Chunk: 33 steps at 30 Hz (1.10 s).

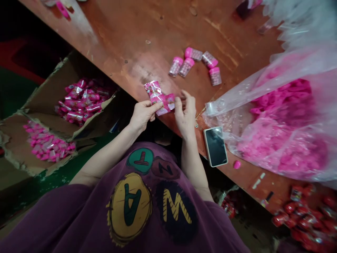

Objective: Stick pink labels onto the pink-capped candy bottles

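My left hand [143, 114] pinches some small pink printed wrappers [163, 104] between thumb and fingers, above the table's near edge. One wrapper [153, 88] sticks out beyond the others, away from me. Close by on the right is my right hand [186, 114], its fingers bent and apart, with the thumb beside the wrappers' right end. I see nothing held between those fingers. Farther back on the table lie several small clear bottles [186, 67] with pink caps and pale pink beads inside.
A phone [216, 147] and a pink cap [237, 164] lie right of my arm. Beyond is a big clear bag [286, 140] of pink pieces. Red wrapped items [308, 218] pile up lower right. At left, a cardboard box [50, 95] and its neighbour contain pink wrapped items [81, 100].
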Motion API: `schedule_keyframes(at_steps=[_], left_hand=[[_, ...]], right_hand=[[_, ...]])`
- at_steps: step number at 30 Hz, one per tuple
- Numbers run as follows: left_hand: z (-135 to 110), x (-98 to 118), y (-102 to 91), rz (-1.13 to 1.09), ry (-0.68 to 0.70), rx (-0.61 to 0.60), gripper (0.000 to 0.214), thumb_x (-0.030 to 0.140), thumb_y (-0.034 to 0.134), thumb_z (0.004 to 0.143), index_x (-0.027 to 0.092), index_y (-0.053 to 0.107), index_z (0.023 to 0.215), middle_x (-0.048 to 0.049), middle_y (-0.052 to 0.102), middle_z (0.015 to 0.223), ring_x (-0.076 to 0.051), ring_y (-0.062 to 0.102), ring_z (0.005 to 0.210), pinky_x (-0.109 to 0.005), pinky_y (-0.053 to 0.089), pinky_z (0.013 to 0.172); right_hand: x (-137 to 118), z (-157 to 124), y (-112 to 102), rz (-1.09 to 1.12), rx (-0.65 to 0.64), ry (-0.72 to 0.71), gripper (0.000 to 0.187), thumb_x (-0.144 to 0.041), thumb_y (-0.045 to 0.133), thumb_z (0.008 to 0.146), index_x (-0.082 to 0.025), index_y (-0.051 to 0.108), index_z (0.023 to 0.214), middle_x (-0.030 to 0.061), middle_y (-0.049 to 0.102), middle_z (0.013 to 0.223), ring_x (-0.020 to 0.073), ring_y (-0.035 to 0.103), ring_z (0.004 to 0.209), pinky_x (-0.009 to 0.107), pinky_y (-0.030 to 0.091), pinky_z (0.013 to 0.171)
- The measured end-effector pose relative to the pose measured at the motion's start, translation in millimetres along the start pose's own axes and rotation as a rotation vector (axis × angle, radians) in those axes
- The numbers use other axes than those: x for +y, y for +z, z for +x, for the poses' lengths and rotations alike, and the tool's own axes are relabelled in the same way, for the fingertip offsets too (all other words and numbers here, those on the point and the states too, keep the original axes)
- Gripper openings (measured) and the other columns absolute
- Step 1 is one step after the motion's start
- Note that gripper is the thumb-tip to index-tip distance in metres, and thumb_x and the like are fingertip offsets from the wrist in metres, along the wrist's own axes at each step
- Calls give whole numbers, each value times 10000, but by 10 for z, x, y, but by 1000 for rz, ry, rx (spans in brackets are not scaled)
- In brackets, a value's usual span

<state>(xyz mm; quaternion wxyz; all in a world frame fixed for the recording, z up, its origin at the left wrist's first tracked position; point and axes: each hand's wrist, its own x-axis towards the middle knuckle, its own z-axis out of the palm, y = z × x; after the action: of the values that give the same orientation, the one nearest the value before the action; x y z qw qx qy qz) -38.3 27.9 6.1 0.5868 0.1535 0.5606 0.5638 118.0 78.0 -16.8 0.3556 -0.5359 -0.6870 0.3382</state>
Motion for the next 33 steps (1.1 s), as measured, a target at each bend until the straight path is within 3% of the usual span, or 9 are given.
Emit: schedule_keyframes(at_steps=[4, 9, 13, 19, 22, 24, 27, 30, 33], left_hand=[[23, -95, 190, 26, -15, -51, 341, 304, 920, 782, 136, 651, 657, 62, 471, 454, -39, 388, 379, -199, 256, 402], [18, -116, 326, -22, -103, -162, 278, 313, 907, 767, 119, 713, 722, 48, 501, 485, -44, 411, 396, -195, 321, 427], [77, -139, 371, -58, -111, -127, 303, 313, 935, 735, 123, 699, 721, 49, 509, 497, -41, 409, 397, -193, 324, 427], [177, -102, 388, -131, -94, -59, 437, 336, 971, 705, 141, 596, 594, 58, 459, 444, -44, 403, 378, -187, 318, 399], [179, -21, 330, -193, -100, -17, 435, 289, 1021, 612, 125, 618, 628, 56, 514, 508, -31, 398, 384, -182, 316, 382], [170, 27, 291, -218, -110, 5, 454, 255, 1031, 593, 131, 596, 632, 62, 523, 540, -20, 387, 391, -176, 312, 380], [146, 66, 280, -229, -151, 10, 465, 229, 1002, 668, 149, 547, 621, 81, 471, 520, -15, 365, 390, -169, 285, 384], [115, 84, 311, -255, -200, -1, 449, 203, 944, 777, 156, 523, 629, 85, 441, 513, -10, 332, 386, -171, 241, 386], [100, 96, 316, -282, -218, -9, 447, 226, 906, 849, 162, 510, 652, 81, 455, 528, -3, 308, 386, -175, 218, 389]], right_hand=[[15, -118, -17, 389, -134, 107, 439, -578, 621, 1007, -268, 642, 1317, 57, 708, 1126, 190, 668, 972, 376, 578, 947], [91, -154, 0, 516, -46, 190, 335, -503, 642, 976, -280, 613, 1224, 25, 717, 1063, 167, 675, 949, 330, 581, 910], [69, -136, 29, 333, -9, 123, 213, -372, 527, 1028, -258, 625, 1179, 29, 736, 1070, 167, 689, 937, 322, 565, 896], [-16, -48, 85, 166, -84, 28, 235, -327, 457, 1071, -239, 643, 1183, 40, 752, 1052, 172, 704, 894, 322, 565, 871], [91, 215, -62, 13, -100, -44, 262, -371, 482, 1089, -216, 680, 1166, 47, 749, 1013, 176, 689, 910, 333, 560, 913], [227, 511, -237, -226, 36, -70, 285, -338, 477, 1094, -183, 711, 1144, 102, 739, 1116, 223, 662, 1088, 402, 515, 1048], [450, 965, -474, -598, 250, 138, 362, -225, 450, 1069, -144, 683, 1334, 194, 637, 1393, 326, 551, 1316, 543, 435, 1129], [591, 1182, -525, -785, 198, 276, 470, -154, 394, 1048, -118, 596, 1471, 227, 596, 1438, 376, 515, 1363, 612, 412, 1118], [618, 1132, -444, -850, 162, 253, 475, -134, 426, 1014, -108, 583, 1462, 239, 586, 1399, 397, 516, 1368, 654, 400, 1120]])
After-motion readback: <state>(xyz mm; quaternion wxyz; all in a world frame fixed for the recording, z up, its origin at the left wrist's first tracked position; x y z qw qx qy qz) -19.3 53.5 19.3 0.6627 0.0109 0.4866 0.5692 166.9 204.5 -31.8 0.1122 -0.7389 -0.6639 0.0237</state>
